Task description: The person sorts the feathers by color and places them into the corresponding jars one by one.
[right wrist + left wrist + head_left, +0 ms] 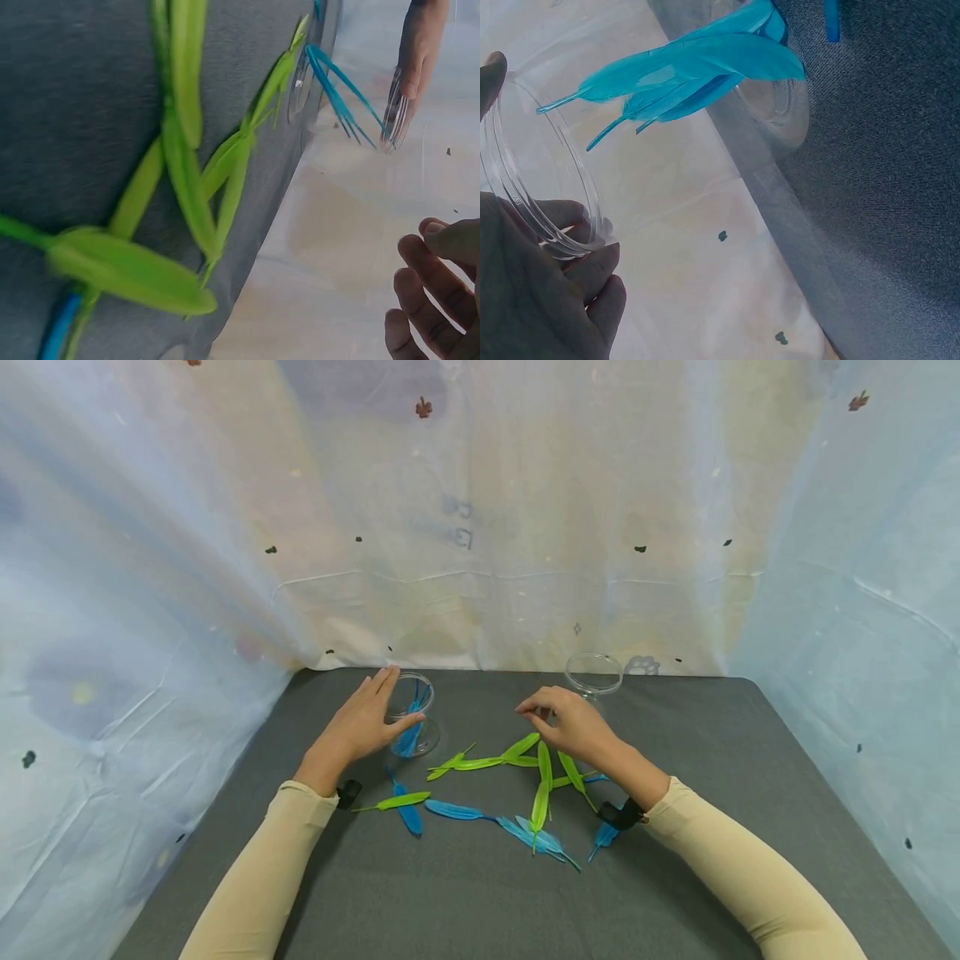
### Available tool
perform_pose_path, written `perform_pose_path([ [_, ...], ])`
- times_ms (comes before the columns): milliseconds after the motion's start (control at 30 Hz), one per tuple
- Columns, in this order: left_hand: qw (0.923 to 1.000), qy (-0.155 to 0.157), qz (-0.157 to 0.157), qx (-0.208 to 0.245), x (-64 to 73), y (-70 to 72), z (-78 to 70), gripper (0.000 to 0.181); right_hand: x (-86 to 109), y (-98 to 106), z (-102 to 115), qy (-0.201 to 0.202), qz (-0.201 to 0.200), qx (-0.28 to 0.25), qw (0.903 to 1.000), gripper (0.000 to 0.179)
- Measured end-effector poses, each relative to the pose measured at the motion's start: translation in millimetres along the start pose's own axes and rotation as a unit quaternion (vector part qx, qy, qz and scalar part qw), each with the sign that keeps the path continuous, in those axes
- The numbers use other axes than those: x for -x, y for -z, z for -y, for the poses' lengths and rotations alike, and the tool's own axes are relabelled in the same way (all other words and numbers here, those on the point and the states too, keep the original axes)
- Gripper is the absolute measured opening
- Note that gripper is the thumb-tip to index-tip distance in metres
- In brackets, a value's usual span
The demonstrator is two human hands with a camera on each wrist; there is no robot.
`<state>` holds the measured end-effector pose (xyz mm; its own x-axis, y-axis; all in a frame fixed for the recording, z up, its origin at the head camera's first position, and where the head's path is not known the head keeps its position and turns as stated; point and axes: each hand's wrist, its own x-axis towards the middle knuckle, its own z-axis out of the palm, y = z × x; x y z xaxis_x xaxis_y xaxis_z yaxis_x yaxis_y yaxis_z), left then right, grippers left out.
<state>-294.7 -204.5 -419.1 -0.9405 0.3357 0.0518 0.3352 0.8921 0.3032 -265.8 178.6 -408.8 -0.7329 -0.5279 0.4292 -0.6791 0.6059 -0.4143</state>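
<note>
My left hand (363, 714) holds a clear vessel (432, 697) by its rim, thumb on one side and fingers round the other. Several blue feathers (705, 67) stand inside it, their quills leaning towards the rim. My right hand (573, 722) hovers above the green feathers (543, 785), its fingers loosely bent. Nothing shows between its fingertips in the right wrist view. A second clear vessel (594, 690) stands just behind that hand, which partly hides it.
Green and blue feathers (453, 810) lie scattered over the middle of the grey tabletop (465, 910), some crossing each other. One green feather (405, 800) lies across a blue one near my left wrist. A patterned curtain (525, 510) hangs behind the table and along both sides.
</note>
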Motion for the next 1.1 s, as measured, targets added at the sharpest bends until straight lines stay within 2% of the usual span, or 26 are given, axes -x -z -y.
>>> perform_pose_path([
  [333,1.0,-0.006,-0.003,0.001,-1.4,-1.6,-0.6,0.111,26.3,10.6,-11.5,-0.018,0.043,0.017,0.9987,0.011],
  [533,0.9999,-0.008,-0.004,0.005,-0.4,-2.7,-1.5,0.111,43.1,15.2,-21.7,-0.029,0.082,0.0,0.9962,0.007],
  [933,0.9999,-0.011,-0.007,0.006,-1.5,-2.8,0.1,0.111,70.2,21.5,-44.7,-0.068,0.137,-0.009,0.9882,0.003],
  [1100,0.9999,-0.009,-0.003,0.006,-1.5,-3.5,0.7,0.112,79.5,22.4,-53.3,-0.09,0.162,-0.002,0.9827,0.009],
])
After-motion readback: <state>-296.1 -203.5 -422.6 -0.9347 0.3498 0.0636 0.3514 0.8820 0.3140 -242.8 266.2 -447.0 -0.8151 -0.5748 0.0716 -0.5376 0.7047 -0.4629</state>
